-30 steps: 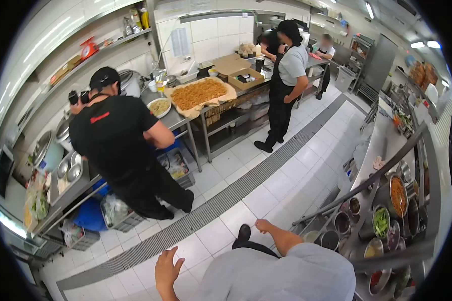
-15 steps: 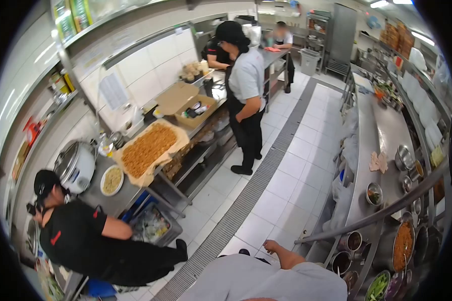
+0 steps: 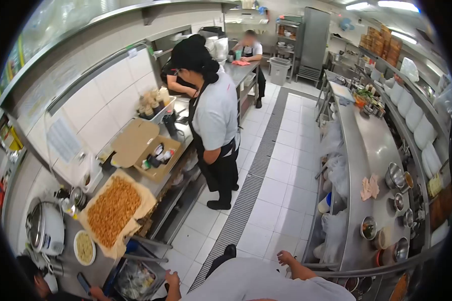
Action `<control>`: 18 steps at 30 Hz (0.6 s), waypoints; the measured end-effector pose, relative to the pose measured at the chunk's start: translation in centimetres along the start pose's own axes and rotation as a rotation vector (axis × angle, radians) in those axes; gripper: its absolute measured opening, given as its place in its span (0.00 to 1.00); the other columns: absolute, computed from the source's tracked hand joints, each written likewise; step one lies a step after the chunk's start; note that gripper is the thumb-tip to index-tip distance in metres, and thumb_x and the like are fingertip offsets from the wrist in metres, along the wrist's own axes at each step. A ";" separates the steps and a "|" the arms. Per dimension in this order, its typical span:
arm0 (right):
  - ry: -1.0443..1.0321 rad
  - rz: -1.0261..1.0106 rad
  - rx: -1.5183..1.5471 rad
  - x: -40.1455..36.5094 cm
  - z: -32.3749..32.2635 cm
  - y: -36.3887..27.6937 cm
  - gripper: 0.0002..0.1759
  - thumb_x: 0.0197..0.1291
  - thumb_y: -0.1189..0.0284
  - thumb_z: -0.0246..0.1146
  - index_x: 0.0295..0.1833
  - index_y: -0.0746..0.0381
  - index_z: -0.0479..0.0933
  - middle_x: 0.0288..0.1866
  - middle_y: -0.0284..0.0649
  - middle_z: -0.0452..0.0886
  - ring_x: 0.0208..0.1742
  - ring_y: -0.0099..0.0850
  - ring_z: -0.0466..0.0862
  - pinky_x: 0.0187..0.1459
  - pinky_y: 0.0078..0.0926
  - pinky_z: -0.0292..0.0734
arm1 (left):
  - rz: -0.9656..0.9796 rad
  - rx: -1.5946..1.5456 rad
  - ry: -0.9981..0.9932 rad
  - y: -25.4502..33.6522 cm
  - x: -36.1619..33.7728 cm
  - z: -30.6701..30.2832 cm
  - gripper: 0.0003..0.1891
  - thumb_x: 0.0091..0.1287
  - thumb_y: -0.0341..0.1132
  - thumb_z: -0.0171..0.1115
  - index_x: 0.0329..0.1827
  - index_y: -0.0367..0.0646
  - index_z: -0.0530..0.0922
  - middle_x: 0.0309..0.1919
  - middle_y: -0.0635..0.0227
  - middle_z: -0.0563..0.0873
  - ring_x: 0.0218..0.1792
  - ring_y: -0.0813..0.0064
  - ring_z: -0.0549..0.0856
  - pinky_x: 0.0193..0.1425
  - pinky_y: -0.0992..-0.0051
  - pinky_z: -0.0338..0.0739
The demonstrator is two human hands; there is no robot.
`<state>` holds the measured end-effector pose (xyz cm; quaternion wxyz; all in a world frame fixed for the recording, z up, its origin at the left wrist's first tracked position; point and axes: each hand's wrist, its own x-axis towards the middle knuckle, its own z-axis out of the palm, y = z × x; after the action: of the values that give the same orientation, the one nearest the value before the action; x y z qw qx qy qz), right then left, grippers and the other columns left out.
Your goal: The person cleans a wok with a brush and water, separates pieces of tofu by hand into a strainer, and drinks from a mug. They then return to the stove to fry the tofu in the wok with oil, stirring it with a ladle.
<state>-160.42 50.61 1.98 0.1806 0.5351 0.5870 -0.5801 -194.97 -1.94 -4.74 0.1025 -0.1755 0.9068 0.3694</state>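
Note:
My right hand [image 3: 286,258] hangs beside my body above the white floor tiles, left of the steel counter, with its fingers loosely bent and nothing in it. My left hand [image 3: 173,279] is low, right of a bin [image 3: 155,273] holding bags and waste. Its fingers are slightly apart and it holds nothing I can see. Neither hand touches any kitchen item. Nearest the left side are a paper-lined tray of brown crumbly food [image 3: 114,210] and an oval plate of pale food [image 3: 85,247] on the steel table.
A person in a white shirt [image 3: 213,110] stands at the left table beside an open cardboard box [image 3: 155,170]. Another person's hand [image 3: 98,292] is near a dark flat object [image 3: 83,283]. Metal bowls [image 3: 394,176] line the right counter [image 3: 359,220]. A floor grate [image 3: 258,170] runs ahead.
I have moved forward along the aisle. My left hand has come into view, and my right hand's fingers are looser. The nearby person in black has slipped toward the lower left edge.

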 end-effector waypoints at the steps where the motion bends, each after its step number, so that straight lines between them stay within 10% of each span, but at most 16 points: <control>1: -0.009 0.074 0.060 -0.9 -1.2 -0.2 0.17 0.59 0.77 0.58 0.55 0.61 0.73 0.38 0.45 0.81 0.31 0.38 0.83 0.28 0.39 0.83 | -0.003 0.009 -0.018 1.8 0.9 1.5 0.25 0.55 0.29 0.64 0.58 0.43 0.71 0.23 0.59 0.78 0.15 0.69 0.77 0.13 0.66 0.74; 10: 0.270 0.034 0.501 4.2 -9.4 -0.7 0.16 0.59 0.80 0.56 0.53 0.62 0.71 0.34 0.47 0.80 0.26 0.38 0.83 0.25 0.41 0.82 | 0.068 0.169 -0.592 30.2 4.7 12.2 0.21 0.56 0.36 0.65 0.53 0.44 0.76 0.27 0.60 0.83 0.22 0.71 0.83 0.20 0.67 0.80; 18: 0.187 -0.012 0.376 14.5 -17.9 -8.2 0.11 0.63 0.71 0.57 0.50 0.61 0.77 0.26 0.38 0.80 0.20 0.26 0.75 0.18 0.27 0.69 | 0.008 0.322 -0.676 40.1 1.8 20.6 0.14 0.61 0.42 0.61 0.38 0.39 0.77 0.24 0.59 0.82 0.25 0.65 0.85 0.21 0.64 0.81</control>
<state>-165.19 74.32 -1.43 0.0188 0.6073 0.4857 -0.6284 -211.29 38.85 5.50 0.4211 -0.0218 0.8688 0.2597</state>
